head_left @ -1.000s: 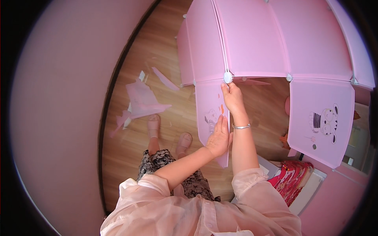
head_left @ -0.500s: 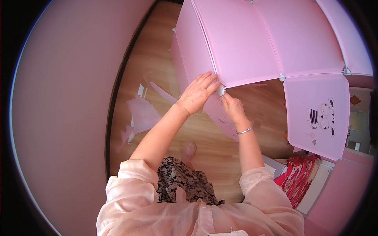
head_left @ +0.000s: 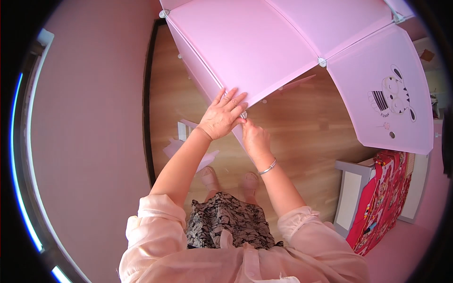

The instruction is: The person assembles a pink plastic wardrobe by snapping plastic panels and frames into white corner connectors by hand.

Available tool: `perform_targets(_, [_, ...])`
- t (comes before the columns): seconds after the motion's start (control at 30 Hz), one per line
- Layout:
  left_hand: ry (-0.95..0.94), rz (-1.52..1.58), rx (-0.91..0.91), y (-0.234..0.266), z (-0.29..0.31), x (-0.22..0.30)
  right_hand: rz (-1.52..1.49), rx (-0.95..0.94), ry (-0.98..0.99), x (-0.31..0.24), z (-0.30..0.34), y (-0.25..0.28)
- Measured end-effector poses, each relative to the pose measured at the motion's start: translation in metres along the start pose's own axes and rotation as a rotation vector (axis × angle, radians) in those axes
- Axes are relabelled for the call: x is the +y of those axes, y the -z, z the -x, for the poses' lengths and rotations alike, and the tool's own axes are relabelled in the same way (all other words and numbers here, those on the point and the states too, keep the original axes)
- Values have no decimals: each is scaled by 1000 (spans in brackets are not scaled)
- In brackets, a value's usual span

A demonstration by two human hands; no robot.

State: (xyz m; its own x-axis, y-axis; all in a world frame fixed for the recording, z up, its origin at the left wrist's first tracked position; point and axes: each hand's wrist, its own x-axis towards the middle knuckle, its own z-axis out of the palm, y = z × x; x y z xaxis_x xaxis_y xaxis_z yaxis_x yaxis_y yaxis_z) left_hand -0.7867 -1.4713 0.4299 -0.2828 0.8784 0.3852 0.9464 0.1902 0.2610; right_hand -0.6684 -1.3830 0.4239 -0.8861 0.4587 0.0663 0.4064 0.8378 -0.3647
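Note:
A pink plastic panel cabinet (head_left: 240, 42) stands in front of me, its panels joined at the corners by white connectors. My left hand (head_left: 221, 118) lies with spread fingers over its near corner, the fingertips resting on the top panel. Just beneath that corner, my right hand (head_left: 256, 141) is closed, thumb and fingers pinched at a white corner connector (head_left: 244, 114). The fingers partly cover this connector. On the right hangs a pink door panel (head_left: 396, 129) with a cartoon animal printed on it. Another white connector (head_left: 322, 62) sits at that door's upper corner.
Torn pink and white sheet scraps (head_left: 205, 160) lie on the wood floor (head_left: 302, 155) left of my feet. A red patterned cloth (head_left: 382, 203) covers a grey-and-white piece of furniture (head_left: 349, 193) at the right. A pink wall (head_left: 94, 132) runs along the left.
The view has shifted, so the cabinet appears turned and farther to the upper left. Both hands stay at the same corner; the right one has drawn in closer under the left.

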Motion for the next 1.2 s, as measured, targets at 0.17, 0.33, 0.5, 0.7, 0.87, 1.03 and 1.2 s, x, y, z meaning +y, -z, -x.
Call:
perform_targets(0.17, [1,60,47,-6,-4,10,-62,-34,73,23,-3,6])
perform_targets(0.33, [38,53,74,-18,-1,23,46,-111,133,29,-5,32])
perform_targets(0.5, [-34,70,82,-18,-8,37,80,-164,85,50,8,44])
perform_targets(0.7, [-32,164,200,-17,-6,40,167,-228,42,50,9,48])
perform_targets(0.87, [-22,159,157,-17,-4,39,199,-283,-6,30,3,59])
perform_targets(1.03, [-29,194,124,-20,-8,55,202,-336,-6,43,15,71])
perform_targets(1.2, [-5,197,113,-22,-13,69,192,-328,-31,58,23,71])
